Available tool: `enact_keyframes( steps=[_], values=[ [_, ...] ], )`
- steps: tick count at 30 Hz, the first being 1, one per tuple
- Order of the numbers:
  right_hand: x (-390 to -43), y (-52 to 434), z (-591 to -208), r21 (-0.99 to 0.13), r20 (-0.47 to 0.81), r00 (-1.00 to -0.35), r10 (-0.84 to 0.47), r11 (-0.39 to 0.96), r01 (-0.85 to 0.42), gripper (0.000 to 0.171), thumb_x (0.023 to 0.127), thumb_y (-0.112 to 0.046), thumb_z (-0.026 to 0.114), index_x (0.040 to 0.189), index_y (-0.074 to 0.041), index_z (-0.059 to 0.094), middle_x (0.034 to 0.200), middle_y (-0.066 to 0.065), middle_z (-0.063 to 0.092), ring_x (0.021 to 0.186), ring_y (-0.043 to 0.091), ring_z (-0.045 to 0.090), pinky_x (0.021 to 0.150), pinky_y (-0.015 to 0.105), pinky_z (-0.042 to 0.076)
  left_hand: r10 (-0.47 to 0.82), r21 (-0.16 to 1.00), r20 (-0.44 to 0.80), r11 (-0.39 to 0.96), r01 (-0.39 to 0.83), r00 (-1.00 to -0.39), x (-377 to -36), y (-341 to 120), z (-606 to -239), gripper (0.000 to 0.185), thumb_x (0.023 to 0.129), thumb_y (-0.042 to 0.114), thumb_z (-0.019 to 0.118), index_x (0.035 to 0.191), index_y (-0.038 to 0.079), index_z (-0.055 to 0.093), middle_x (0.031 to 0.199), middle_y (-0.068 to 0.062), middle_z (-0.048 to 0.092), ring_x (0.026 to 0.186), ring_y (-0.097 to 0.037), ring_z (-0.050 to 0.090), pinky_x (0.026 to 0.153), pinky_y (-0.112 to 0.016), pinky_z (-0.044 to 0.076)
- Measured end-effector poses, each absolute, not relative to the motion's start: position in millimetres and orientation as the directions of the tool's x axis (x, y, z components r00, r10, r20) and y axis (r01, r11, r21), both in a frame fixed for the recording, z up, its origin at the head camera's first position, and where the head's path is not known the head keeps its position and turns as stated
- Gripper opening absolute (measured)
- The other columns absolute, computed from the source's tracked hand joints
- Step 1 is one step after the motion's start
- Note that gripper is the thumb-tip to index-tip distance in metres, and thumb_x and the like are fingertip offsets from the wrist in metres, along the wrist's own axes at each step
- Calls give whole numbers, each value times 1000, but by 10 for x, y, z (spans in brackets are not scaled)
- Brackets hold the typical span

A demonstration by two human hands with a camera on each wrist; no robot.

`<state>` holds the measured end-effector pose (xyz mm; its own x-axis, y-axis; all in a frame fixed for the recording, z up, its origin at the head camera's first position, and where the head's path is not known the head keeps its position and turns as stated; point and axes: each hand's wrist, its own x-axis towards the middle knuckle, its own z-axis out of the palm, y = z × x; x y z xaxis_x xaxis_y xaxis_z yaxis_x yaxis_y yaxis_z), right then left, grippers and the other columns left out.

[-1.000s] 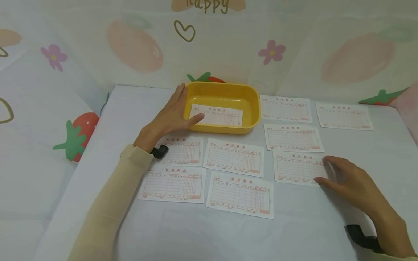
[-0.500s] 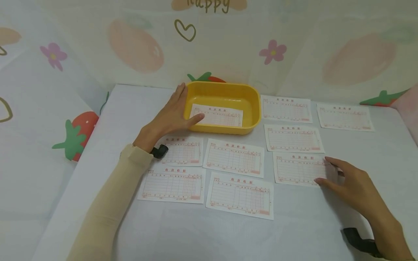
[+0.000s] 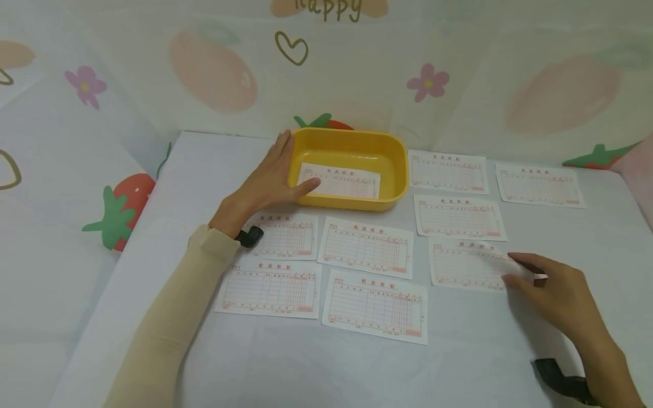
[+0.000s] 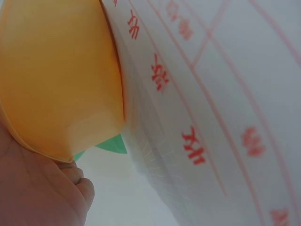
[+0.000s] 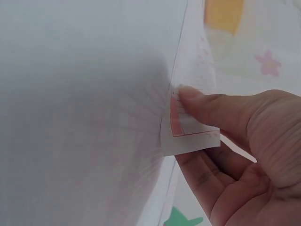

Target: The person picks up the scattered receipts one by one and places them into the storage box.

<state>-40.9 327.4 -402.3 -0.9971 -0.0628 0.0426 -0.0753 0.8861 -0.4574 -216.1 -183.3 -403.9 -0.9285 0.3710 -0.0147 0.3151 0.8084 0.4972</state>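
My right hand (image 3: 558, 292) pinches the right end of a printed receipt slip (image 3: 466, 266) between thumb and fingers. That end is lifted and bent, while the left part lies on the table. In the right wrist view the thumb presses on the slip's red-marked corner (image 5: 195, 134), with fingers behind it. My left hand (image 3: 270, 175) rests against the left end of a yellow plastic tray (image 3: 352, 202), fingers straight along its side and thumb over the front rim. One receipt slip (image 3: 340, 180) lies inside the tray.
Right of the tray lie more receipt slips (image 3: 448, 171), one farther right (image 3: 539, 185) and one just behind the pinched slip (image 3: 459, 217). Several others (image 3: 365, 247) lie in front of the tray, one partly under my left wrist. A patterned cloth wall (image 3: 377, 68) stands behind the table.
The right hand has taken hold of the slip's right end and raised it, bending the paper. The left hand and the tray stay in place.
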Motion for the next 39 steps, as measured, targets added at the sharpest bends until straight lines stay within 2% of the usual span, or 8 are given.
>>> enact_keyframes(
  steps=[2,6,15,21,24,29,32,39],
  values=[
    [-410,3301,-4026,-470,58,-996,-69,878,-88,42,87,-11,87,124,4,74,120,34,73,82,6,74,61,1,45,372,495,-15,809,316,-928,-2160,-1832,-4041,117,93,73,54,171,13,-10,181,-10,-11,169,-28,-7,138,-53,8],
    [-413,3346,-4018,-493,46,-996,-73,866,-86,33,93,-14,83,122,1,75,115,29,76,83,-29,47,62,2,47,373,495,-16,809,317,-928,-2154,-1831,-4040,117,93,74,54,171,13,-10,181,-10,-11,169,-28,-7,138,-53,8],
    [-405,3389,-3963,-477,-53,-999,-4,879,21,36,94,-30,82,116,-1,75,106,24,78,73,-23,50,53,19,46,365,491,-30,816,304,-931,-2141,-1836,-4041,117,94,73,54,170,14,-11,180,-9,-12,169,-27,-7,138,-53,8],
    [-412,3426,-3919,-489,-100,-994,47,867,90,38,93,-37,83,111,-5,76,91,8,79,70,-13,55,55,21,45,364,489,-34,818,302,-931,-2139,-1846,-4047,117,94,74,53,170,13,-12,180,-8,-13,169,-27,-8,138,-52,8],
    [-423,3435,-3906,-513,-125,-990,62,850,118,42,92,-38,83,113,-3,75,96,10,79,72,-15,54,56,21,44,368,490,-27,815,308,-930,-2142,-1850,-4043,117,94,74,52,170,12,-12,180,-9,-13,169,-27,-8,138,-52,8],
    [-444,3450,-3909,-528,-177,-979,96,831,177,55,93,-42,82,121,4,73,120,29,75,80,-26,47,60,16,44,370,493,-16,811,315,-929,-2144,-1845,-4029,117,94,73,53,170,11,-10,180,-10,-12,169,-28,-7,138,-52,8],
    [-447,3473,-3901,-522,-193,-976,103,831,191,57,96,-46,78,123,4,74,120,27,75,81,-25,45,62,14,44,369,494,-16,811,313,-929,-2147,-1837,-4024,117,94,73,53,170,12,-10,180,-10,-12,169,-28,-7,138,-52,9],
    [-394,3520,-3865,-576,-196,-980,44,803,151,40,102,-41,71,114,-3,76,93,-21,70,81,-12,53,62,18,47,367,502,-28,809,305,-930,-2144,-1828,-4016,117,94,71,55,170,9,-10,180,-10,-12,169,-27,-8,138,-51,8]
  ],
)
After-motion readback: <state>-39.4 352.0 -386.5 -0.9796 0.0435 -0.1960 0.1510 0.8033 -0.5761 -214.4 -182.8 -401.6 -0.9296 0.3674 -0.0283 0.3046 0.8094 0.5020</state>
